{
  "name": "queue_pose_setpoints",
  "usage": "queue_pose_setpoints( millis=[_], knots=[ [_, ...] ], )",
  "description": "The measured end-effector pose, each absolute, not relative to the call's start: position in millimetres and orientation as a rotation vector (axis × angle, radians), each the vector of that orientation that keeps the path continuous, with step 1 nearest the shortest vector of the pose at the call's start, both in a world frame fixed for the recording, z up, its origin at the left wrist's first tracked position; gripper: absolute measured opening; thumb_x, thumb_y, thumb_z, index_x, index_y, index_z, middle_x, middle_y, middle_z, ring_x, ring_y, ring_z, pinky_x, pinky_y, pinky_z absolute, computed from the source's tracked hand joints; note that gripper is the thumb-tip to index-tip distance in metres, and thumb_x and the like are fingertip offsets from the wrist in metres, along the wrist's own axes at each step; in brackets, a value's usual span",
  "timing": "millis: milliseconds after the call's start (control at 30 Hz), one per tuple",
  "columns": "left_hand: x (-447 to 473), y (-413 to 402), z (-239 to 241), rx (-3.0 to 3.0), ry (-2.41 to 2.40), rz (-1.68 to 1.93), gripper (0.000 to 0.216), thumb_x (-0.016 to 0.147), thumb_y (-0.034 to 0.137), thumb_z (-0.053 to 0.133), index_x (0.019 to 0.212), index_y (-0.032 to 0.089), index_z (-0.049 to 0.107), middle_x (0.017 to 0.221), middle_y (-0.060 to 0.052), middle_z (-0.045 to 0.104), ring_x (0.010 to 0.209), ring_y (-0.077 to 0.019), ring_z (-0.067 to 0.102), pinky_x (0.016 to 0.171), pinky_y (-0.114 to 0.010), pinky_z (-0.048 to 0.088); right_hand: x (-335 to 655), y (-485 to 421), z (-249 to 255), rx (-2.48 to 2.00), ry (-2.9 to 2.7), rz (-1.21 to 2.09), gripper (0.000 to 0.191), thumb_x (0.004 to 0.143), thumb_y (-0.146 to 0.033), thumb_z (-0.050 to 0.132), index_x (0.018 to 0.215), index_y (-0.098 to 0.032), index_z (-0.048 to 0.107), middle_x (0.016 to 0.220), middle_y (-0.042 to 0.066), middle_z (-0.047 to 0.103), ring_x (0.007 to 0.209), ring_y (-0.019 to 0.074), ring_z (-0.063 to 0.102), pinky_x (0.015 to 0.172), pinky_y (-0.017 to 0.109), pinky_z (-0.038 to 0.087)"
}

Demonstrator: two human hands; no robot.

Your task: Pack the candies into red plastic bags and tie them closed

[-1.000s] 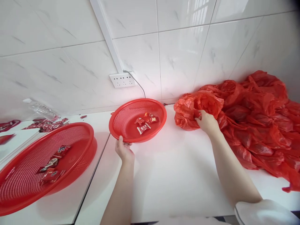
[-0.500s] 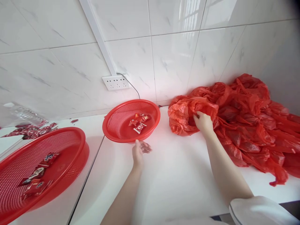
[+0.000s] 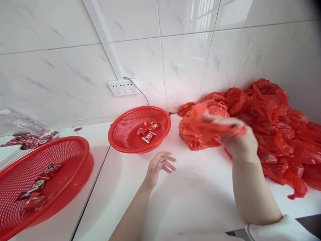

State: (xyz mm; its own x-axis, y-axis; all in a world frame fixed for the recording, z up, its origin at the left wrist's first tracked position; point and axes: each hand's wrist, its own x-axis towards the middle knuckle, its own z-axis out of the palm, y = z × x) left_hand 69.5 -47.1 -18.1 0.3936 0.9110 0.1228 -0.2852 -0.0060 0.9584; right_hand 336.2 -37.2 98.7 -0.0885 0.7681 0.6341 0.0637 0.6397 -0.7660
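My right hand [image 3: 238,140] is lifted above the white counter, closed on a red plastic bag [image 3: 200,129] drawn from the pile of red plastic bags [image 3: 271,134] at the right. The hand is smeared by motion. My left hand [image 3: 160,164] hovers over the counter with fingers spread, holding nothing, just in front of the small red mesh basket [image 3: 120,140]. Inside that basket lie several red-wrapped candies [image 3: 147,129].
A larger red mesh basket [image 3: 62,187] with several wrapped candies sits at the lower left on a second surface. A wall socket [image 3: 122,87] with a cable is on the tiled wall behind. Loose red wrappers [image 3: 30,140] and a clear plastic bottle [image 3: 20,122] lie far left.
My left hand let go of the small basket's rim and moved right, fingers opening. My right hand took hold of a bag in the pile and lifted it up toward me.
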Motion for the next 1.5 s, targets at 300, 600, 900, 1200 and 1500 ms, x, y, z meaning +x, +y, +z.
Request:
queue_pose_setpoints(
  millis=[300, 600, 900, 1200, 1500],
  knots=[
    [79, -52, -13, 1.107, 1.097, 1.361, 0.024, 0.081, 0.04, 0.063, 0.082, 0.018, 0.072, 0.089, -0.013, 0.065, 0.099, -0.0278, 0.064, 0.074, -0.033, 0.057, 246, -48, 69, -0.468, -2.343, 1.004, 0.052, 0.087, -0.022, 0.059, 0.137, -0.025, 0.046, 0.146, 0.009, 0.043, 0.137, 0.0202, 0.038, 0.108, 0.036, 0.038],
    [68, -40, -12, 0.72, 1.071, 1.77, 0.043, 0.082, 0.049, 0.064, 0.118, 0.028, 0.056, 0.12, -0.006, 0.062, 0.104, -0.02, 0.062, 0.077, -0.028, 0.051, 253, -14, 34, -1.096, -2.097, 0.764, 0.049, 0.071, -0.001, 0.049, 0.114, -0.02, 0.061, 0.106, 0.006, 0.069, 0.096, 0.0208, 0.065, 0.085, 0.033, 0.05],
    [44, -34, -1, 0.584, 0.894, 1.864, 0.028, 0.082, 0.048, 0.061, 0.087, 0.02, 0.065, 0.076, -0.001, 0.067, 0.057, -0.0113, 0.06, 0.05, -0.022, 0.043, 296, -5, 56, -1.324, -2.066, 0.751, 0.028, 0.071, -0.008, 0.05, 0.09, -0.021, 0.065, 0.089, 0.001, 0.07, 0.08, 0.0176, 0.064, 0.068, 0.025, 0.047],
    [43, -40, 7, 1.249, 1.037, 2.038, 0.079, 0.061, 0.018, 0.08, 0.132, 0.027, 0.048, 0.139, -0.011, 0.049, 0.128, -0.0274, 0.047, 0.1, -0.035, 0.043, 311, -6, 66, -1.149, -2.31, 1.635, 0.046, 0.085, -0.048, 0.054, 0.052, -0.02, 0.039, 0.038, -0.008, 0.033, 0.033, 0.0066, 0.031, 0.038, 0.022, 0.024],
    [52, -48, -5, 1.412, 1.682, 1.592, 0.062, 0.067, 0.018, 0.075, 0.124, 0.024, 0.05, 0.079, 0.0, 0.07, 0.05, -0.0148, 0.059, 0.064, -0.028, 0.047, 279, -43, 75, -1.304, -2.015, 0.559, 0.015, 0.089, -0.025, 0.049, 0.098, -0.02, 0.061, 0.098, 0.007, 0.066, 0.084, 0.0188, 0.063, 0.074, 0.031, 0.05]
  ],
)
